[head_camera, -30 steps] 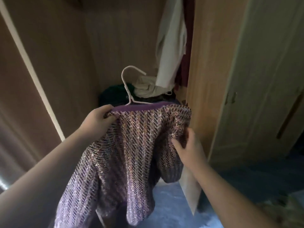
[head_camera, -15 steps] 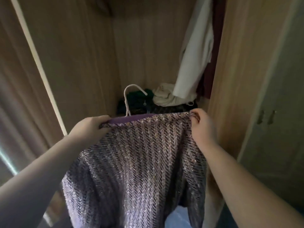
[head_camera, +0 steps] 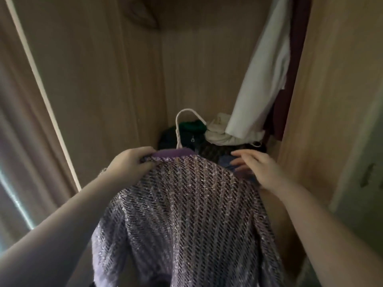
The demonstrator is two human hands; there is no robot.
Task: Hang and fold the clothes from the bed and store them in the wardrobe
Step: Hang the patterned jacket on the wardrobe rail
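A purple, sparkly knit top (head_camera: 186,214) hangs on a white hanger (head_camera: 180,125) whose hook sticks up above the collar. My left hand (head_camera: 130,164) grips the top's left shoulder near the purple neckline. My right hand (head_camera: 255,168) hovers at the right shoulder with its fingers straight and spread, holding nothing. Both are held in front of the open wardrobe (head_camera: 99,79).
Inside the wardrobe a white garment (head_camera: 263,79) and a dark red one (head_camera: 290,90) hang at the right. A pile of clothes (head_camera: 207,137), green, cream and dark, lies on the wardrobe floor. A wooden door panel (head_camera: 331,100) stands at the right.
My right hand has let go of the top's right shoulder and opened. The view has moved closer into the wardrobe and the top has risen a little.
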